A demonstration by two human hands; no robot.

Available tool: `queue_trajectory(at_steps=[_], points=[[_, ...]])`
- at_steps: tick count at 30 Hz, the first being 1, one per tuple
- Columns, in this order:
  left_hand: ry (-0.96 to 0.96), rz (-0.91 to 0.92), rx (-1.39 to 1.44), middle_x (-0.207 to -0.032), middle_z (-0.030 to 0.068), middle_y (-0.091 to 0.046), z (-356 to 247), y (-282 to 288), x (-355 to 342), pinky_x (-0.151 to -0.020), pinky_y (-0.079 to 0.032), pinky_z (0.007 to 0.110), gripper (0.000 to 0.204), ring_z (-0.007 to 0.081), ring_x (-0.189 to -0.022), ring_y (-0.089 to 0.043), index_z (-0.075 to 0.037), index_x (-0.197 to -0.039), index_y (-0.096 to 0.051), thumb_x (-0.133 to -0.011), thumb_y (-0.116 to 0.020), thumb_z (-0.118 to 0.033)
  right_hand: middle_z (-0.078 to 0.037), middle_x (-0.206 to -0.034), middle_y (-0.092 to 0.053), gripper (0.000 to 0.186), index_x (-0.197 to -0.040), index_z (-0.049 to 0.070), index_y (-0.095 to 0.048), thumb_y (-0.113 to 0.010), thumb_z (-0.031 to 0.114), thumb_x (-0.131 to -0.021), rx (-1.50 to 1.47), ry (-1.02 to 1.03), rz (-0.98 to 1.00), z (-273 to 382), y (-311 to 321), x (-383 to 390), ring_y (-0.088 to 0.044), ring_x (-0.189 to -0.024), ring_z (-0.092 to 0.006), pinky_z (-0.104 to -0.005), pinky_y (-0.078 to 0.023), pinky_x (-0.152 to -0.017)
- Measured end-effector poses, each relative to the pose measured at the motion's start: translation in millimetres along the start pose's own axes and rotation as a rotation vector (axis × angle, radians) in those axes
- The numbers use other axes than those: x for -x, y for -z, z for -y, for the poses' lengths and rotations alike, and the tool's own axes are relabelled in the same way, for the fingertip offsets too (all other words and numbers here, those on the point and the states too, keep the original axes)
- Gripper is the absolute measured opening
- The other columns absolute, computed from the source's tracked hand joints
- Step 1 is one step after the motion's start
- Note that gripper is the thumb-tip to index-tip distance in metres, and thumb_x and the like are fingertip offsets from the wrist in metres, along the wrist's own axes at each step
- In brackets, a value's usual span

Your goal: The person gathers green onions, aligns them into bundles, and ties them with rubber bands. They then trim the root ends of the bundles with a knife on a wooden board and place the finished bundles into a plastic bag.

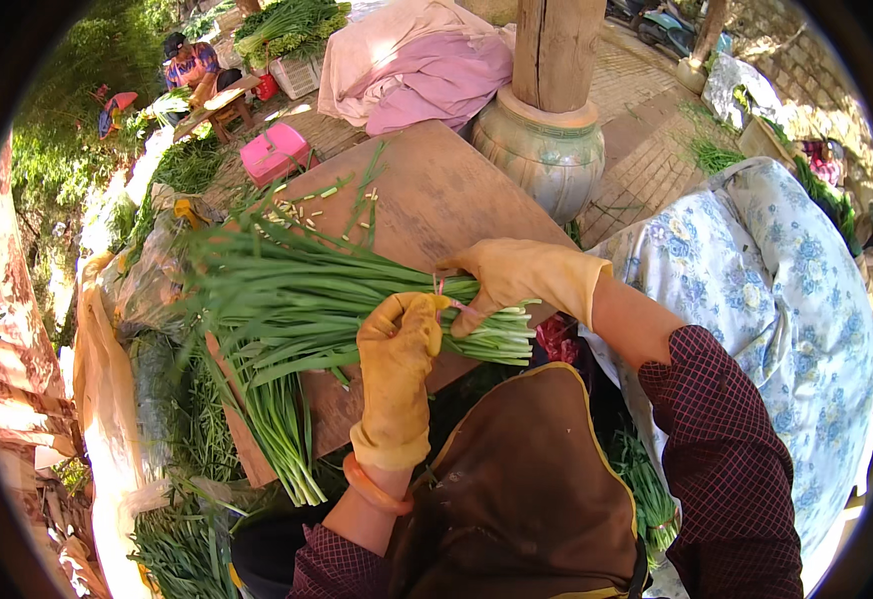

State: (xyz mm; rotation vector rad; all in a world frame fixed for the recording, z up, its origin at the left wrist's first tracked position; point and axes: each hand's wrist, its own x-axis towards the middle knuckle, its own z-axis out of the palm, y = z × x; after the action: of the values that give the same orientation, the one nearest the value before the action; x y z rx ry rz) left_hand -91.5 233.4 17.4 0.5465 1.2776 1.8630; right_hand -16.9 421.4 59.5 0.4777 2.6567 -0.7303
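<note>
A big bunch of garlic chives [307, 285] lies across the brown wooden board [436, 190], its leaves to the left and its pale cut ends to the right. My right hand [526, 280], in a yellow rubber glove, wraps over the bunch near those ends. A thin pinkish tie [439, 290] runs round the stalks there. My left hand [397, 349], gloved alike, pinches at this tie on the near side of the bunch; its fingertips partly hide it. A smaller lot of chives [282, 429] hangs over the board's near left edge.
Cut bits of stalk [302, 212] litter the board's far side. Beyond stand a pink plastic box [277, 155] and a wooden post on a glazed round base [541, 150]. A flowered cloth [756, 329] covers a heap at right. Another person [192, 70] sits at a small bench far left.
</note>
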Motion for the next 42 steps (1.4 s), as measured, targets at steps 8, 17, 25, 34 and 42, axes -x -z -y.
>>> queue_trajectory(at_steps=[8, 17, 25, 34, 42], points=[[0.081, -0.104, -0.174, -0.068, -0.0038, -0.057, 10, 10, -36, -0.052, -0.034, 0.021, 0.013, 0.003, -0.058, -0.045, 0.003, -0.09, -0.07, -0.095, -0.062, -0.006, -0.025, -0.14, -0.054, 0.117, -0.147, -0.01, -0.035, -0.088, 0.054, -0.065, 0.447, 0.039, -0.26, 10, -46, -13, -0.055, -0.128, -0.037, -0.0417, -0.045, -0.105], [0.123, -0.082, -0.153, -0.063, -0.0087, -0.047, 20, -3, -5, -0.044, -0.022, 0.02, 0.016, -0.0003, -0.05, -0.033, 0.0, -0.095, -0.069, -0.1, -0.061, -0.013, -0.02, -0.117, -0.064, 0.104, -0.143, -0.005, -0.039, -0.088, 0.049, -0.068, 0.427, -0.032, -0.207, -7, -62, -33, -0.065, -0.11, -0.0357, -0.0403, -0.052, -0.093], [0.164, -0.111, -0.023, -0.074, -0.0099, -0.051, 56, 0, 53, -0.051, -0.03, 0.019, 0.014, -0.0011, -0.06, -0.039, -0.001, -0.107, -0.067, -0.103, -0.061, -0.013, -0.018, -0.115, -0.067, 0.082, -0.13, -0.001, -0.052, -0.086, 0.047, -0.072, 0.426, 0.024, -0.247, -16, -66, -35, -0.066, -0.109, -0.0349, -0.0414, -0.052, -0.093], [0.12, -0.141, -0.093, -0.079, -0.0048, -0.058, 51, 42, 59, -0.057, -0.038, 0.022, 0.024, 0.0033, -0.065, -0.046, -0.002, -0.121, -0.066, -0.104, -0.059, -0.017, -0.02, -0.114, -0.07, 0.086, -0.133, 0.0, -0.053, -0.086, 0.048, -0.071, 0.352, -0.033, -0.159, 12, -46, -23, -0.065, -0.11, -0.0386, -0.0442, -0.052, -0.093], [0.015, -0.075, 0.049, -0.081, -0.0047, -0.065, 27, 50, 77, -0.053, -0.03, 0.015, 0.026, -0.0019, -0.058, -0.039, -0.003, -0.124, -0.067, -0.102, -0.062, -0.016, -0.027, -0.116, -0.068, 0.095, -0.139, -0.001, -0.05, -0.086, 0.053, -0.069, -0.027, -0.048, -0.029, 0, -39, 3, -0.063, -0.113, -0.0436, -0.0469, -0.05, -0.094]])
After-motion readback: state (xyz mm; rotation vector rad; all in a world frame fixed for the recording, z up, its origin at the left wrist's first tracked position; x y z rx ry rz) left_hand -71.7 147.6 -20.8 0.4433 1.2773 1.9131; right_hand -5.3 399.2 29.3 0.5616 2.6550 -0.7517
